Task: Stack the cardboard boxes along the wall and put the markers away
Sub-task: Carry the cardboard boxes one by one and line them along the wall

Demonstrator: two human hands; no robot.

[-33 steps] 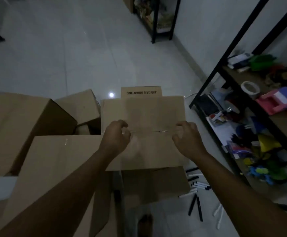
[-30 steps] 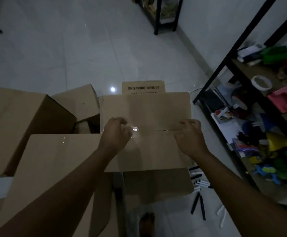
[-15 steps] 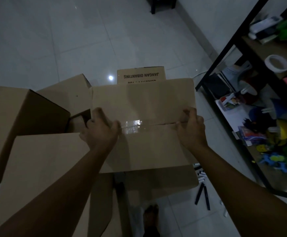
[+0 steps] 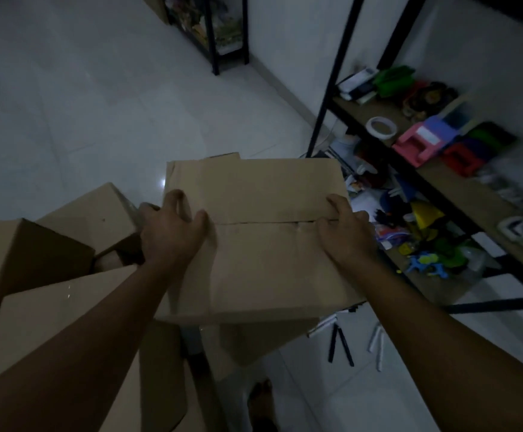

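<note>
A closed brown cardboard box (image 4: pixel 263 254) with a taped seam across its top is in the middle of the head view. My left hand (image 4: pixel 172 232) grips its left edge, fingers curled over the side and thumb on top. My right hand (image 4: pixel 344 232) grips the right edge the same way. The box looks raised off the floor, with its shadowed underside showing. Several black and white markers (image 4: pixel 341 341) lie scattered on the white tiles under the box's right corner.
More cardboard boxes crowd the left: a large one (image 4: pixel 29 257), a small one (image 4: pixel 98 213) and one under my left arm (image 4: pixel 51 322). A black shelf rack (image 4: pixel 441 198) full of toys runs along the right wall. Another rack (image 4: pixel 219 26) stands far back. My foot (image 4: pixel 263 397) is below.
Both hands slid from the seam out to the box's left and right edges. The box came up and toward me, now almost hiding the printed box behind it.
</note>
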